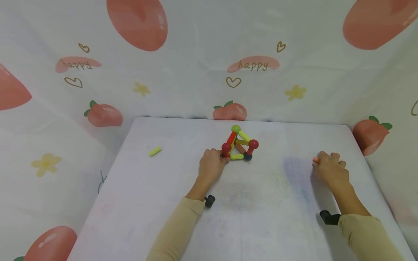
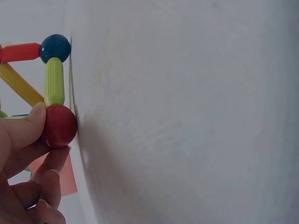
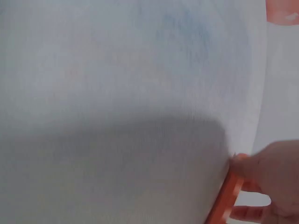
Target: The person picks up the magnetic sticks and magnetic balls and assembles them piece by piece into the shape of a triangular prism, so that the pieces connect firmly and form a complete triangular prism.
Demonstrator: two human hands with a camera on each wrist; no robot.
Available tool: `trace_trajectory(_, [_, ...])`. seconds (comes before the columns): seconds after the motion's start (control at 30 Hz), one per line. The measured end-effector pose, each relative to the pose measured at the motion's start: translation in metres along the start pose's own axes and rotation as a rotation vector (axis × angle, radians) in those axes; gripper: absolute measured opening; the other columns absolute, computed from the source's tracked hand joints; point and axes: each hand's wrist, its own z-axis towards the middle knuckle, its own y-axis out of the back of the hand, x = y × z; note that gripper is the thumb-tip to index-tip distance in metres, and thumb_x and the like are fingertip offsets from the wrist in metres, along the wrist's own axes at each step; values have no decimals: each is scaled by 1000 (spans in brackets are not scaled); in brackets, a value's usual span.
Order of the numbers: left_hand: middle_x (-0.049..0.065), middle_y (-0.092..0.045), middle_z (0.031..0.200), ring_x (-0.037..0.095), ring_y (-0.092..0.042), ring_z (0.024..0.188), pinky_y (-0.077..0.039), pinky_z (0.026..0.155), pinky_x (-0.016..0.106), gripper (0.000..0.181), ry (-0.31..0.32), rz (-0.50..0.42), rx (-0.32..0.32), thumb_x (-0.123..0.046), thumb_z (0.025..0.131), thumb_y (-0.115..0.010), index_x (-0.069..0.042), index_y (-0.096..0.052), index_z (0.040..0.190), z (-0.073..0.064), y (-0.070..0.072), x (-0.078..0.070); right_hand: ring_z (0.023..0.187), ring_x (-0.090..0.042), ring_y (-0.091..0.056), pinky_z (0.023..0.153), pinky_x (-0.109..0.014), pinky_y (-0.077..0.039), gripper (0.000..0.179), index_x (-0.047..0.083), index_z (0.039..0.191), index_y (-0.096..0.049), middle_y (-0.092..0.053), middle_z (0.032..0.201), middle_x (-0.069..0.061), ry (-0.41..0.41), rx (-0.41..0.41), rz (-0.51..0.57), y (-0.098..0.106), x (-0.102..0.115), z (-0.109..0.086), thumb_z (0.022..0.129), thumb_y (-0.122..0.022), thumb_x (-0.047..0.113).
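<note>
A small frame of coloured rods and balls point(image 1: 242, 142) stands on the table, with a green ball point(image 1: 236, 128) at its top and red balls below. My left hand point(image 1: 211, 165) is at its lower left corner. Thumb and fingers pinch a red ball point(image 2: 60, 126) there, as the left wrist view shows. From that ball a yellow-green rod point(image 2: 54, 83) runs to a dark blue ball point(image 2: 55, 48). Far to the right, low over the table, my right hand point(image 1: 333, 172) pinches an orange rod point(image 3: 226, 193) between thumb and fingers.
A loose yellow-green rod point(image 1: 155, 151) lies on the white table point(image 1: 261, 217), left of the frame. Behind the table hangs a pale cloth point(image 1: 192, 83) printed with peaches and flowers. The table's right edge runs just past the right hand.
</note>
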Motion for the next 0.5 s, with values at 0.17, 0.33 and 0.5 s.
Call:
trace_trajectory(0.17, [2, -67, 84, 19, -54, 83, -43, 65, 28, 25, 1, 10, -4, -33, 90, -78, -13, -80, 105, -1, 1, -1, 90, -64, -48, 62, -66, -45, 31, -15, 117, -49, -41, 108, -43, 111, -174, -58, -10, 9, -4, 106, -45, 14])
trace_trajectory(0.33, [3, -67, 84, 19, -55, 83, -43, 65, 28, 24, -7, 14, -12, -32, 90, -78, -13, -80, 104, -2, 1, -2, 90, -58, -55, 63, -65, -48, 35, -11, 116, -55, -51, 106, -37, 175, -230, -27, -16, 30, -1, 105, -53, 22])
trace_trajectory(0.5, [2, -66, 83, 19, -54, 82, -42, 64, 28, 22, -5, 17, -13, -32, 90, -78, -14, -80, 102, -2, 1, -3, 99, -50, -61, 78, -63, -50, 46, -10, 124, -59, -61, 111, -33, 275, -181, 120, -3, 67, 4, 107, -51, 32])
